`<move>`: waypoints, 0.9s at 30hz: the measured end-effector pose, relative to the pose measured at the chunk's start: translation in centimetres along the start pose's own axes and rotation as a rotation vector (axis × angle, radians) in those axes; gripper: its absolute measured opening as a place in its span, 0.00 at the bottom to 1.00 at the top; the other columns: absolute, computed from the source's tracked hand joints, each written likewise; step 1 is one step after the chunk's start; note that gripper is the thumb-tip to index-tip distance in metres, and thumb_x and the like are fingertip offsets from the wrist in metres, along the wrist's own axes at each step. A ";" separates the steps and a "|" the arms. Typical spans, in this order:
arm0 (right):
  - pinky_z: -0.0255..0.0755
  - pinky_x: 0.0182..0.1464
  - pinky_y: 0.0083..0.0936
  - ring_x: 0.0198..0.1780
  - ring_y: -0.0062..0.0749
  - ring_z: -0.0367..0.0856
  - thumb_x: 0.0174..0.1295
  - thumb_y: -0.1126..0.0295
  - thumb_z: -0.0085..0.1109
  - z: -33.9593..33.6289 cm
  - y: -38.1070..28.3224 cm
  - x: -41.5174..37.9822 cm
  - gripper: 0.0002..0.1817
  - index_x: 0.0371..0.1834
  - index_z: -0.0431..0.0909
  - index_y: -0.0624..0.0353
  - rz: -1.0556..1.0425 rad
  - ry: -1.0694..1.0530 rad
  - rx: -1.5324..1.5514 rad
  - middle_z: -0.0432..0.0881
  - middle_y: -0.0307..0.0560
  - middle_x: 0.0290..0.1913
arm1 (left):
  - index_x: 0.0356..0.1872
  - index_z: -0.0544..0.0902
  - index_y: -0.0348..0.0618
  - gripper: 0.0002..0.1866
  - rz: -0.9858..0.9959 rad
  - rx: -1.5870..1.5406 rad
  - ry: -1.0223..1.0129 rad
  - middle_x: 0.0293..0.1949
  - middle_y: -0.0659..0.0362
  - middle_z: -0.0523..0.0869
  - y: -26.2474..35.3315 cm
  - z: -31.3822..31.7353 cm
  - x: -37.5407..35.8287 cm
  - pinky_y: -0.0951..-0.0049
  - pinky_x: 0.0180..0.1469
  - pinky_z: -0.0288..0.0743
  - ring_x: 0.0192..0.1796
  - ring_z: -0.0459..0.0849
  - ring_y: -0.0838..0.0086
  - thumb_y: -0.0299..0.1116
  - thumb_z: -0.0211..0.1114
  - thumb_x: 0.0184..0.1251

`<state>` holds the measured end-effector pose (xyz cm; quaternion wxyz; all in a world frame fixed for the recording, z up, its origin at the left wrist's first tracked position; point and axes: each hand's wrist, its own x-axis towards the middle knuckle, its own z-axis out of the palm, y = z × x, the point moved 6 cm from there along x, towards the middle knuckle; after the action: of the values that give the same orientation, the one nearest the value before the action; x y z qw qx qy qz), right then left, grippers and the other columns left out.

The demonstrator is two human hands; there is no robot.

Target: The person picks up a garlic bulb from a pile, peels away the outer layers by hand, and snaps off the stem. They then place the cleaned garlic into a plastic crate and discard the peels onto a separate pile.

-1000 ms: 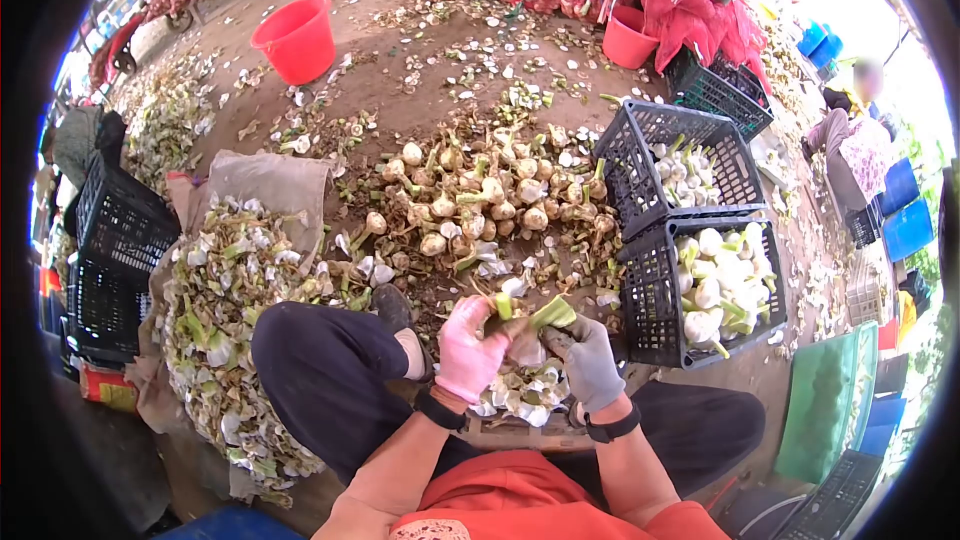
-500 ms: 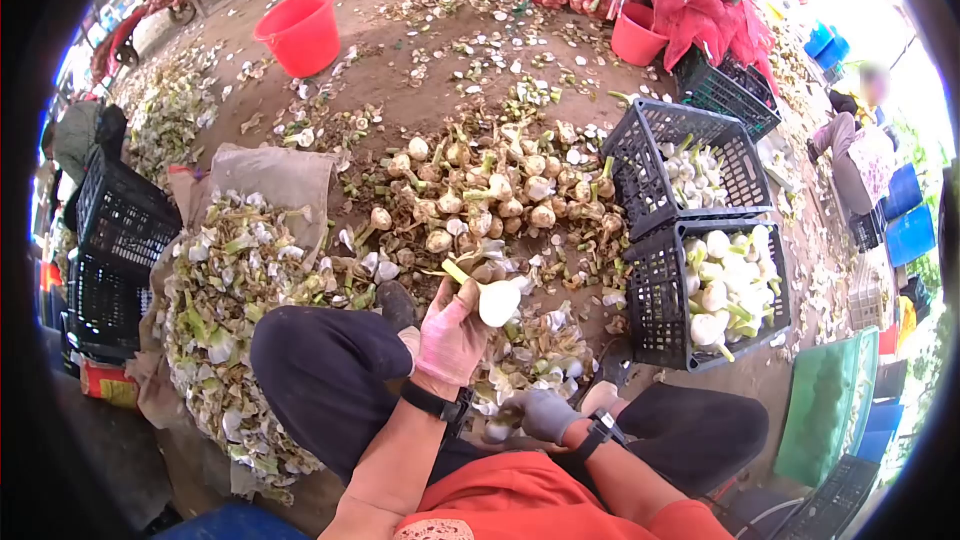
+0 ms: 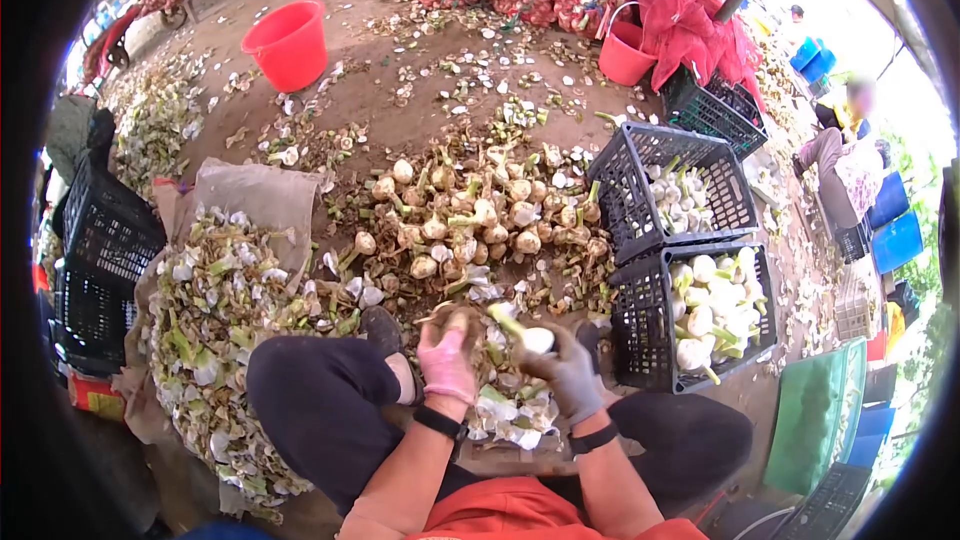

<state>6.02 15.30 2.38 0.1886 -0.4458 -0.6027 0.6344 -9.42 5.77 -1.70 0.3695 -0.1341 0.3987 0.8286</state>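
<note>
A white garlic bulb (image 3: 538, 340) is now gripped by the gray-gloved right hand (image 3: 562, 370); half a second ago, a bulb was held up by the left hand (image 3: 448, 355). Whether anything is held in the left hand cannot be told. Peelings (image 3: 512, 420) are strewn below, brownish bulbs (image 3: 485, 212) heaped ahead, a filled black crate (image 3: 640, 330) set rightward. The gripped bulb's stem is pointed toward the left hand.

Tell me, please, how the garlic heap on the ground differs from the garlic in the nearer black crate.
The garlic heap looks mostly brownish and dirty, while the crated garlic looks white and clean. The heap spreads loosely over the ground, whereas the crated garlic is held within the black crate. Both are bulbs, some with greenish stems.
</note>
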 end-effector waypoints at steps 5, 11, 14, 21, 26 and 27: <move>0.80 0.50 0.29 0.46 0.36 0.80 0.74 0.66 0.44 -13.7 -3.2 7.9 0.13 0.50 0.72 0.65 -0.247 0.351 0.811 0.80 0.50 0.47 | 0.45 0.79 0.43 0.08 -0.041 0.045 -0.007 0.36 0.63 0.83 0.5 -0.9 1.0 0.76 0.38 0.77 0.35 0.82 0.77 0.27 0.63 0.67; 0.76 0.42 0.22 0.42 0.25 0.81 0.61 0.72 0.63 -9.7 3.1 19.9 0.13 0.49 0.78 0.60 0.094 0.202 0.210 0.82 0.45 0.40 | 0.49 0.78 0.35 0.13 -0.201 0.496 -0.080 0.40 0.59 0.83 -5.2 -3.3 1.1 0.77 0.43 0.78 0.38 0.82 0.76 0.25 0.63 0.63; 0.74 0.38 0.24 0.35 0.26 0.80 0.56 0.75 0.64 -5.8 11.8 27.7 0.11 0.43 0.77 0.62 0.145 0.265 -0.096 0.82 0.45 0.37 | 0.51 0.77 0.33 0.16 -0.249 0.631 -0.112 0.44 0.57 0.83 -6.3 -3.0 0.9 0.74 0.51 0.78 0.45 0.82 0.74 0.25 0.64 0.62; 0.75 0.35 0.26 0.34 0.28 0.79 0.55 0.77 0.64 -2.2 15.6 27.8 0.14 0.44 0.76 0.62 0.148 0.485 -0.124 0.81 0.44 0.35 | 0.53 0.76 0.33 0.18 -0.375 0.536 -0.039 0.45 0.57 0.82 -6.2 -2.9 2.2 0.77 0.50 0.77 0.45 0.81 0.76 0.22 0.63 0.61; 0.78 0.41 0.21 0.43 0.26 0.81 0.59 0.83 0.57 1.1 18.3 16.2 0.16 0.51 0.76 0.63 0.424 0.109 0.823 0.81 0.47 0.43 | 0.59 0.73 0.37 0.25 -0.125 0.686 -0.155 0.47 0.60 0.79 -4.4 -2.4 3.2 0.76 0.54 0.73 0.51 0.78 0.76 0.21 0.65 0.57; 0.78 0.41 0.21 0.43 0.26 0.81 0.59 0.83 0.57 1.5 18.3 14.8 0.16 0.51 0.76 0.63 0.437 0.098 0.824 0.81 0.47 0.43 | 0.60 0.72 0.37 0.27 0.025 0.860 -0.152 0.49 0.58 0.78 -4.1 -3.0 3.5 0.75 0.56 0.72 0.54 0.76 0.73 0.20 0.65 0.56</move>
<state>2.38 22.20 -19.94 0.2401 -0.4796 -0.1830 0.8239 -9.16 6.98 -7.75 0.4101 0.0982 0.6809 0.5988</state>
